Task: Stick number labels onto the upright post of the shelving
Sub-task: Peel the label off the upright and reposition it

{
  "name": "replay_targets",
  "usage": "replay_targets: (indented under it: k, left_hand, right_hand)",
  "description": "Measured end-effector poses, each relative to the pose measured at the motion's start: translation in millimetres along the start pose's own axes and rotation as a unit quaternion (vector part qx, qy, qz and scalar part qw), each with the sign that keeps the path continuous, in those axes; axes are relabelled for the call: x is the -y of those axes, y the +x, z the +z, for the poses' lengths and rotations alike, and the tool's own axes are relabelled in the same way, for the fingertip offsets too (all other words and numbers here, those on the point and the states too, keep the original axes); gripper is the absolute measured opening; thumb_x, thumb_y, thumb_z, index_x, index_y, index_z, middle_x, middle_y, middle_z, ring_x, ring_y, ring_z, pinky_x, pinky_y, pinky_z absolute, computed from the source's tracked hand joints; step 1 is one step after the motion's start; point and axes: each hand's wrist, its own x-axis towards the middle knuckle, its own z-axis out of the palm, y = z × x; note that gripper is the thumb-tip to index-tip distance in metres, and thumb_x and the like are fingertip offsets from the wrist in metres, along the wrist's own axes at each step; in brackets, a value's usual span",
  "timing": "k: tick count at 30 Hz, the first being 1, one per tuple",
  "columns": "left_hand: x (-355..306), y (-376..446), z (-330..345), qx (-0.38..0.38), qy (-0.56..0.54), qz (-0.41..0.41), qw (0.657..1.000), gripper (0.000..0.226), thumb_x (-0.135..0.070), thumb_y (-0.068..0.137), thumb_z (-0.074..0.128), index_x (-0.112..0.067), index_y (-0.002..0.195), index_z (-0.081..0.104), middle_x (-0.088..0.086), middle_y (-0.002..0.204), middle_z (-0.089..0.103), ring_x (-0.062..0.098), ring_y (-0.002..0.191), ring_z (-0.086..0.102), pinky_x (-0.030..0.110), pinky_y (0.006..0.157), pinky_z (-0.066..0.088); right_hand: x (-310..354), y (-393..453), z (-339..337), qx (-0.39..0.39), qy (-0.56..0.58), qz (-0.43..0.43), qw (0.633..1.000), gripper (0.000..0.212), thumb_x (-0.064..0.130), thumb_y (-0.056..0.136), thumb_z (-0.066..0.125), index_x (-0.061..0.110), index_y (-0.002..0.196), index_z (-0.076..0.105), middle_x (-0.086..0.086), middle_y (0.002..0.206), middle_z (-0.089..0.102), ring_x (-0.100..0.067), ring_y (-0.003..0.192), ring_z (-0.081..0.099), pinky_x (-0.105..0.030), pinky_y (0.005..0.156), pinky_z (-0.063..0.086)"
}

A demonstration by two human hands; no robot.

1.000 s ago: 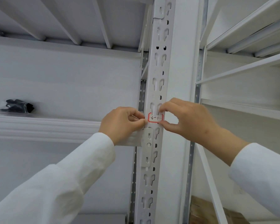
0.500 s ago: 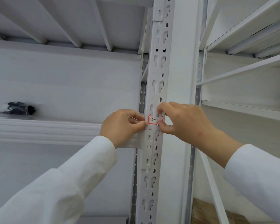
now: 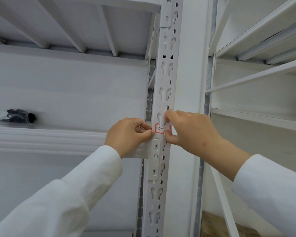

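Observation:
A white slotted upright post [image 3: 164, 79] runs up the middle of the view. A small white label with a red border and handwritten marks [image 3: 162, 128] lies flat against the post's front, just above a shelf bracket. My left hand [image 3: 128, 135] pinches the label's left edge with thumb and forefinger. My right hand [image 3: 190, 129] is at its right edge, forefinger at the upper right corner and thumb under the lower right corner. Both sleeves are white.
A white shelf beam [image 3: 46, 139] runs left from the post at hand height, with a black bundle in clear wrap [image 3: 20, 116] lying on that shelf. Another shelf's underside [image 3: 75, 26] is overhead. More white shelving [image 3: 263, 117] stands to the right, brown cardboard [image 3: 217, 224] below.
My right hand has slid left, its forefinger and thumb now covering the label's right corners. The left hand has stayed pinched on the left edge.

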Motion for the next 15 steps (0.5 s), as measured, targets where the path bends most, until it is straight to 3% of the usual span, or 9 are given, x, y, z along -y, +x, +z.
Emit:
replay_targets:
  k: [4,8,12,15]
  left_hand:
    - [-0.2,0.0,1.1,-0.004,-0.002,-0.003,1.0,0.01,-0.038,0.076,0.066,-0.034,0.067,0.063,-0.017,0.069,0.07,0.006,0.082,0.066,0.025,0.072,0.046]
    - [-0.2,0.1,2.5,-0.01,0.001,-0.005,1.0,0.008,-0.039,0.076,0.066,-0.033,0.07,0.065,-0.016,0.071,0.07,0.006,0.082,0.065,0.025,0.071,0.046]
    - [-0.4,0.0,3.2,-0.017,0.002,-0.004,1.0,0.008,-0.038,0.076,0.066,-0.032,0.07,0.065,-0.015,0.072,0.071,0.006,0.082,0.066,0.026,0.073,0.048]
    - [-1.1,-0.8,3.0,-0.016,0.001,-0.005,1.0,0.011,-0.037,0.076,0.066,-0.033,0.066,0.063,-0.016,0.069,0.071,0.005,0.08,0.065,0.022,0.066,0.044]
  right_hand:
    - [9.3,-1.2,1.9,0.006,-0.001,0.04,0.999,0.026,0.02,0.06,0.074,0.007,0.073,0.055,-0.003,0.049,0.052,-0.022,0.037,0.027,-0.011,0.045,0.006]
    - [13.4,-3.7,7.5,-0.014,0.025,0.067,0.997,0.026,0.018,0.061,0.074,0.006,0.075,0.056,-0.004,0.049,0.053,-0.022,0.037,0.026,-0.011,0.044,0.006]
    - [14.2,-8.3,9.3,-0.018,0.049,0.07,0.996,0.022,0.023,0.079,0.058,0.007,0.095,0.054,-0.006,0.072,0.064,-0.027,0.049,0.039,-0.021,0.041,0.016]
    - [16.8,-10.6,7.5,-0.003,0.084,0.088,0.993,0.026,0.025,0.085,0.048,0.011,0.107,0.05,-0.004,0.087,0.064,-0.029,0.057,0.043,-0.028,0.047,0.027]
